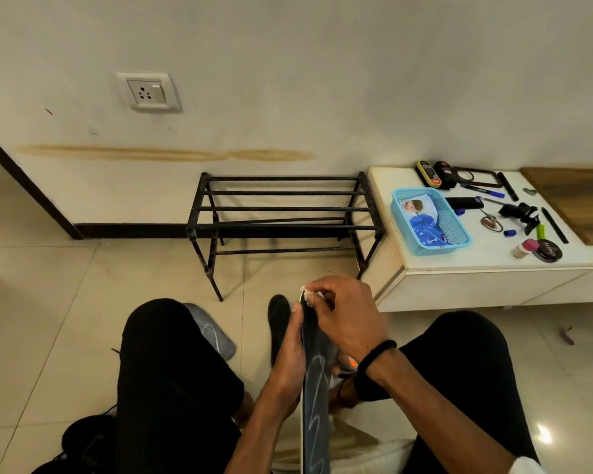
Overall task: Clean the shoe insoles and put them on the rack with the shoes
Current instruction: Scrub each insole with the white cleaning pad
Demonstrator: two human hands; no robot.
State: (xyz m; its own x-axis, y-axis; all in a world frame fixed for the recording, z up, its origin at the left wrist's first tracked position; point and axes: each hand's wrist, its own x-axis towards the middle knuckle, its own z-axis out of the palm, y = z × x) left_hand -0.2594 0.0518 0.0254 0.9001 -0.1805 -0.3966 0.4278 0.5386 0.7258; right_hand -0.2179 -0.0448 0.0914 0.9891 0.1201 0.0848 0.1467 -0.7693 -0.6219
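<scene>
I hold a dark insole with pale scribbled lines (317, 388) upright between my knees. My left hand (290, 350) grips its left edge. My right hand (343, 313) pinches a small white wipe (308, 293) against the insole's top end. A black insole (278, 323) lies on the floor just behind my left hand. A grey insole with white lines (216, 336) lies on the floor, partly hidden by my left knee. The black metal shoe rack (281, 213) stands bare against the wall. A black shoe (86, 439) sits at the lower left by my leg.
A low white cabinet (459, 282) stands right of the rack. On it are a blue basket (430, 220), a round polish tin (546, 251), brushes, pens and small items. A wooden board (575, 203) lies at its far right. Tiled floor surrounds me.
</scene>
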